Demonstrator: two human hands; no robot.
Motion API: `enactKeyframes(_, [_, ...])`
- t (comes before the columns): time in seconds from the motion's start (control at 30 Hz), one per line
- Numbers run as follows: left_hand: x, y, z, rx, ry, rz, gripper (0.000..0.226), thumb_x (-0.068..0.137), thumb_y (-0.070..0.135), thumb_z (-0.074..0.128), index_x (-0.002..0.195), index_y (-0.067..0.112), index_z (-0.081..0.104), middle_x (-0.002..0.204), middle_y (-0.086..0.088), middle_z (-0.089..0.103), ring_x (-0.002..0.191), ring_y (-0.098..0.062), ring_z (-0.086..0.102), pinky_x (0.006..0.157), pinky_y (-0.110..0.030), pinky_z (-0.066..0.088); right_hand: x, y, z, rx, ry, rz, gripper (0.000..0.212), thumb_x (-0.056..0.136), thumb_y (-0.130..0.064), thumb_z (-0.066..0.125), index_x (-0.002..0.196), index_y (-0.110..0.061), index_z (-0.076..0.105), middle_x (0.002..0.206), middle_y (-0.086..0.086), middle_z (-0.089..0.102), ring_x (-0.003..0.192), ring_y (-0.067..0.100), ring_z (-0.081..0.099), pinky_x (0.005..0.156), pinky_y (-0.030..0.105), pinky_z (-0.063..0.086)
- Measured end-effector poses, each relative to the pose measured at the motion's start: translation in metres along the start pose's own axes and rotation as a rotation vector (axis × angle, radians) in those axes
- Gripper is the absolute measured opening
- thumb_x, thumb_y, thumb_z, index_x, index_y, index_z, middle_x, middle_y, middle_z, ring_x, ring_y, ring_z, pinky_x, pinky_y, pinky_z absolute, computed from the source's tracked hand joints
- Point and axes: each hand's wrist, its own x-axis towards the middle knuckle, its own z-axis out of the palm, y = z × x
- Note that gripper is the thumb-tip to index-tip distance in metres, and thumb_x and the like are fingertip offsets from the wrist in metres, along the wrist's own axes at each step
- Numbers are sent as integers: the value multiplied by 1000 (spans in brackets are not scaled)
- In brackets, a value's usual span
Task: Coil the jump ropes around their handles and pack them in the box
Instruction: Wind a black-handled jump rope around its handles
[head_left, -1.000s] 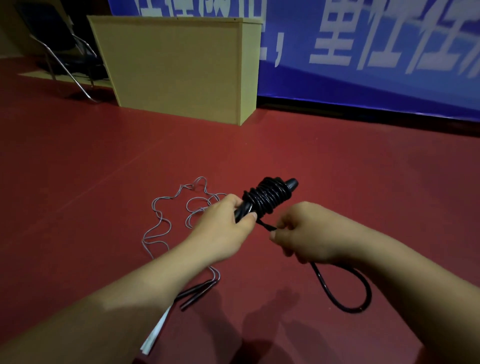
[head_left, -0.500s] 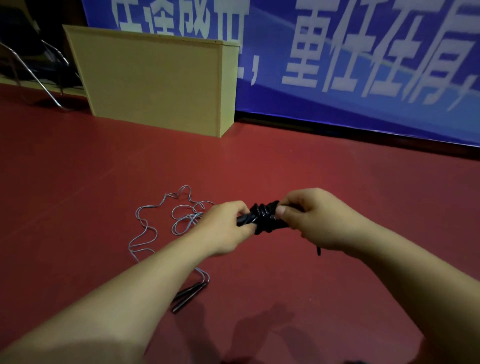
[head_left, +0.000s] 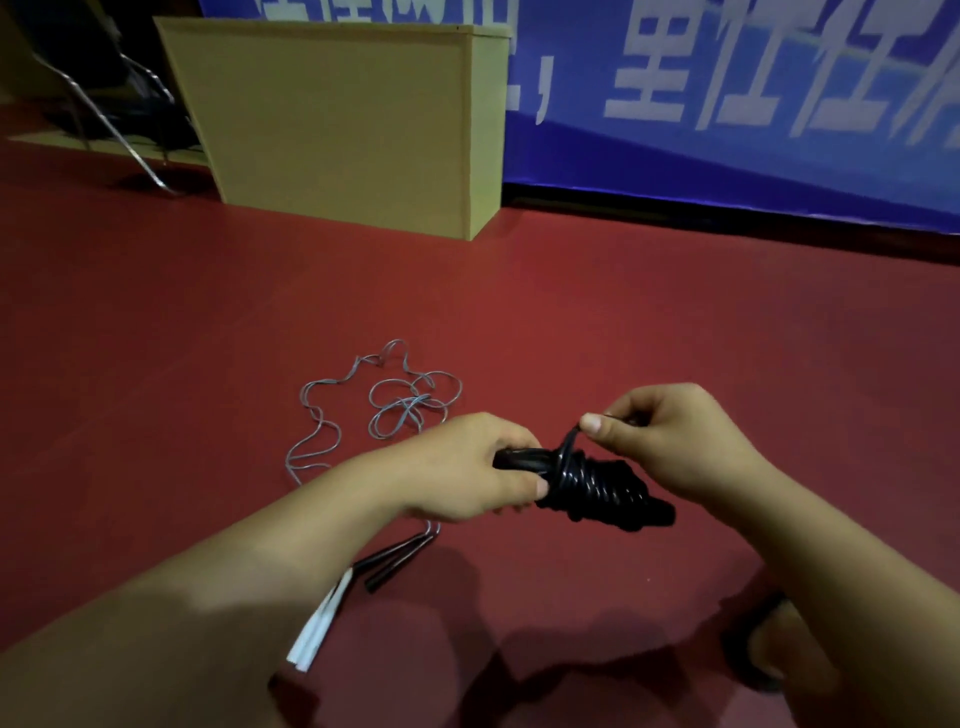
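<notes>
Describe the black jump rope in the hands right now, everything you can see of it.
The black jump rope is a glossy, plastic-looking cord wound in tight turns around its dark handles, held roughly level above the red floor. The left hand grips the handle end; the right hand pinches a short stretch of cord lifted off the coil. The far handle tip juts out bare at lower right.

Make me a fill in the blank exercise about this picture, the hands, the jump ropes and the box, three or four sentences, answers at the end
1. The left hand grips the handles of the ____ jump rope.
2. The right hand pinches a strand of rope between thumb and ____.
3. The grey jump rope lies loose on the ____ floor.
4. The cardboard box stands in front of a ____ banner.

Missing words: black; fingers; red; blue
</notes>
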Motion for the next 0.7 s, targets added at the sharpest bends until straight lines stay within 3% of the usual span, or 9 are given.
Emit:
enactKeyframes(0.13, [4,-3,-5,-159,-78,-16,13,94,11,62,84,19,63,74,9,65,71,-12,59,71,-29,47,22,2,7,218,-151,65,31,73,-39,80,68,-10,70,47,-6,49,39,6,39,39,18,32])
enactKeyframes(0.27, [9,-5,-11,-320,-78,14,14,94,6,59,88,18,62,79,4,62,77,-18,58,76,-34,51,41,2,10,412,-259,145,33,69,-35,83,72,-5,69,55,7,47,49,18,40,48,26,34])
enactKeyframes(0.4, [17,-8,-14,-409,-26,9,4,95,3,57,98,5,60,82,-2,65,79,-15,62,74,-27,52,65,5,10,532,-362,168,41,58,-36,80,82,-4,69,69,14,50,58,24,43,49,28,39])
enactKeyframes(0.5, [23,-14,-9,-449,3,-10,17,89,14,58,101,2,60,84,-3,67,82,-19,62,75,-30,53,71,20,11,658,-428,237,37,62,-26,77,90,-5,67,69,11,58,54,22,52,48,28,49])
enactKeyframes(0.7, [31,-20,-1,-522,-1,-30,11,89,14,56,97,11,63,83,-1,67,79,-16,62,75,-30,52,71,33,13,813,-477,359,19,76,-14,71,92,-8,62,64,7,64,46,18,60,43,26,52])
